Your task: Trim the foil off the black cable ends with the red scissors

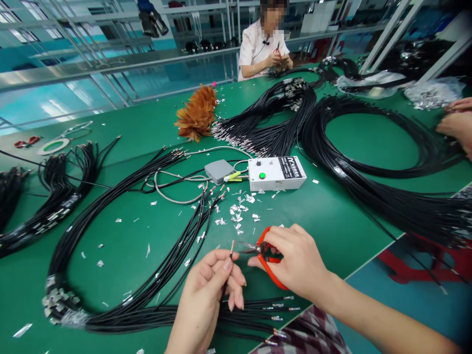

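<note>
Between thumb and fingers, my left hand (212, 290) pinches a black cable (231, 254) near its stripped end, where thin inner wires stick up. Around the orange handles of small scissors (263, 250) my right hand (298, 260) is closed. The blades point left, just beside the bare wires; whether they touch is too small to tell. Below my left hand lies a bundle of black cables (254, 314) with shiny foil at the ends. It belongs to a loop of cables (66, 241) tied with clear film on the left.
A white control box (276, 173) with a green button and a grey block (221, 172) sit mid-table among foil scraps (239, 211). Behind are an orange feather duster (197, 113) and large cable coils (332, 162). A co-worker (263, 46) sits opposite; another person's hands (457, 123) show at right.
</note>
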`<action>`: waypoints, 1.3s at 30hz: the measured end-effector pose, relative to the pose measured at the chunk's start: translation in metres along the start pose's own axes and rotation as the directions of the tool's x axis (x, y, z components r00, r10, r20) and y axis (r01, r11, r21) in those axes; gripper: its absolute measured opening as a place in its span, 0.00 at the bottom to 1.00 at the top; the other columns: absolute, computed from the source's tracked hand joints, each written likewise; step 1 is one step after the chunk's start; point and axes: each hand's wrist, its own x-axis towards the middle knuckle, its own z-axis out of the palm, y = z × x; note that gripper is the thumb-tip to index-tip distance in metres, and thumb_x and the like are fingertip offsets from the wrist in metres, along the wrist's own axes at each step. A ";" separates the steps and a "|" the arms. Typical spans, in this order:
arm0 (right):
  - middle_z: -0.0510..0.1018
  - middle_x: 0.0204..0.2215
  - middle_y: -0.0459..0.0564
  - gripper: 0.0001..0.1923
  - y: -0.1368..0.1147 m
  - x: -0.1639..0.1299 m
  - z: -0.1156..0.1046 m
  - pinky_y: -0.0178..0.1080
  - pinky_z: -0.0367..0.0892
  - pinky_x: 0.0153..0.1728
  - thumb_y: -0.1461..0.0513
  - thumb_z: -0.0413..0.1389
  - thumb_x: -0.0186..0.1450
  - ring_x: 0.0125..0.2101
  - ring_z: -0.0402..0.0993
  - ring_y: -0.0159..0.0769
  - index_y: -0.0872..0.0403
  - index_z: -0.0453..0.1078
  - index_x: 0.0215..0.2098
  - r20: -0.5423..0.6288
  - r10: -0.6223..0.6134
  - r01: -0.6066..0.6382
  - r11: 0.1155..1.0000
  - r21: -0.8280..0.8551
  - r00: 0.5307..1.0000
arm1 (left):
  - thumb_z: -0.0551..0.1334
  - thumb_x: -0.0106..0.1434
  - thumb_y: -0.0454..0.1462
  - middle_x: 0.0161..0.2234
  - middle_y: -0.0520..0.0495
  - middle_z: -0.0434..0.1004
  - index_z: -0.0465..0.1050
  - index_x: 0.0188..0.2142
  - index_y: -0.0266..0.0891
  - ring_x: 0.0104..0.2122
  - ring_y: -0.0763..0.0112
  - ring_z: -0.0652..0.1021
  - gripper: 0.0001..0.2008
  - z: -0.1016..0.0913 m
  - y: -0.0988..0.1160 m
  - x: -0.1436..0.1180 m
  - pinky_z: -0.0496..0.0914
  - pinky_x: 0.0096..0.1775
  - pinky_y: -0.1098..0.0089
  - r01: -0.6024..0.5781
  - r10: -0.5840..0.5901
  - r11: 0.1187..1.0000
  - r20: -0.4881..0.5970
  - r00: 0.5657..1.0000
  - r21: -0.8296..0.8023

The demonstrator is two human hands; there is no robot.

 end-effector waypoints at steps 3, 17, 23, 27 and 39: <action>0.71 0.24 0.44 0.16 -0.002 0.001 0.006 0.37 0.45 0.31 0.51 0.56 0.62 0.25 0.62 0.31 0.56 0.66 0.26 -0.026 -0.058 0.056 0.997 -0.056 0.998 | 0.59 0.63 0.40 0.24 0.48 0.71 0.60 0.48 0.30 0.16 0.78 0.68 0.19 -0.001 0.000 0.000 0.57 0.18 0.77 -0.010 0.010 1.000 -0.006 1.000 -0.023; 0.71 0.23 0.45 0.13 -0.007 0.004 0.012 0.39 0.45 0.32 0.55 0.55 0.63 0.25 0.63 0.33 0.56 0.67 0.26 -0.045 -0.159 0.146 0.966 -0.215 0.986 | 0.58 0.64 0.40 0.25 0.47 0.71 0.59 0.50 0.28 0.15 0.78 0.67 0.20 0.000 0.002 -0.001 0.55 0.18 0.77 0.004 -0.005 0.999 -0.017 1.000 -0.051; 0.71 0.20 0.43 0.16 -0.001 0.005 0.010 0.39 0.45 0.31 0.57 0.54 0.64 0.22 0.62 0.30 0.56 0.66 0.22 -0.033 -0.157 0.149 0.973 -0.175 0.987 | 0.57 0.64 0.40 0.24 0.49 0.70 0.57 0.48 0.31 0.15 0.77 0.67 0.17 0.000 -0.003 0.001 0.57 0.18 0.76 -0.024 0.024 1.000 0.019 1.000 0.001; 0.69 0.17 0.40 0.22 0.007 0.001 0.000 0.36 0.46 0.30 0.49 0.58 0.60 0.19 0.54 0.26 0.56 0.64 0.19 -0.117 0.002 -0.006 0.999 -0.039 0.993 | 0.59 0.63 0.41 0.27 0.48 0.72 0.60 0.40 0.34 0.25 0.72 0.73 0.12 -0.015 0.019 0.012 0.68 0.29 0.72 -0.237 0.266 0.932 -0.072 0.961 0.274; 0.67 0.17 0.44 0.26 0.027 -0.018 -0.002 0.33 0.54 0.24 0.42 0.55 0.57 0.21 0.58 0.32 0.54 0.63 0.19 -0.030 0.357 -0.358 0.934 -0.005 0.933 | 0.63 0.55 0.38 0.36 0.53 0.64 0.61 0.40 0.38 0.38 0.69 0.67 0.16 -0.083 0.080 0.030 0.60 0.46 0.67 -0.235 0.676 0.622 -0.361 0.642 0.746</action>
